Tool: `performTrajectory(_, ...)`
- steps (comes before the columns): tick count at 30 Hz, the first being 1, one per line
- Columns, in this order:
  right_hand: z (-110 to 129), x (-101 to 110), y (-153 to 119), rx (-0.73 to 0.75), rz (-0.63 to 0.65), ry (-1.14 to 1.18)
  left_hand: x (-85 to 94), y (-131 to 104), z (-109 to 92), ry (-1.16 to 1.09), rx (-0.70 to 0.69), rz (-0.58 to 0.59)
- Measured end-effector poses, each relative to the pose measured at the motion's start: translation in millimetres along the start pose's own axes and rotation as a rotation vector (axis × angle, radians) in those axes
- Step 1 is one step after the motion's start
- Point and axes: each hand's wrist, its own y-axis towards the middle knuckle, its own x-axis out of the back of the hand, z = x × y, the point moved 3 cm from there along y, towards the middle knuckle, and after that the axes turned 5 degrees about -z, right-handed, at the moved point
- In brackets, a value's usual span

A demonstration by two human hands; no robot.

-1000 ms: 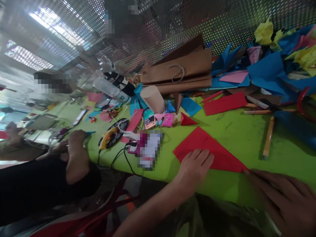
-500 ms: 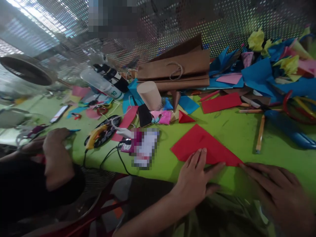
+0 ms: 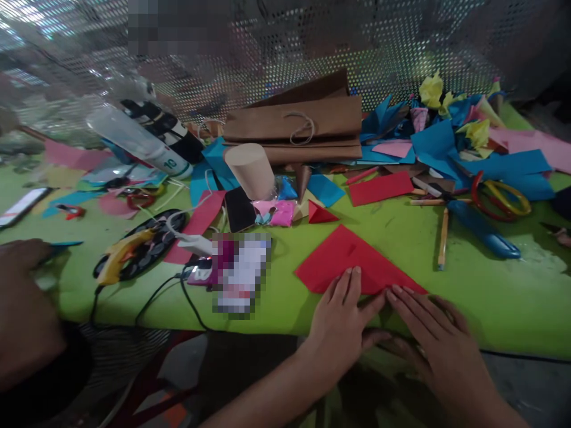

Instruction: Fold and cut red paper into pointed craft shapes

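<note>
Fingers of the left hand (image 3: pixel 345 315) lie flat and spread on the near edge of the red paper (image 3: pixel 352 261) on the green table (image 3: pixel 491 285); the right hand (image 3: pixel 432 336), open-fingered, has slid left, its fingertips now touching the paper beside the left.

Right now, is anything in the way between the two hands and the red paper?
No, nothing visible. The left hand and right hand both have their fingertips right on the near edge of the red paper, which lies flat on the green table. The pencil lies off to the right.
</note>
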Motion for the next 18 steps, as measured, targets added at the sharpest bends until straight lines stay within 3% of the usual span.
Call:
performTrajectory(8,-16,8,-25,-0.140,-0.004,-0.044,8.7,-7,10,-0.042,-0.030,0.014)
performTrajectory(18,-23,0,-32,-0.182,-0.035,-0.036,20.5,-48,49,0.021,0.006,0.026)
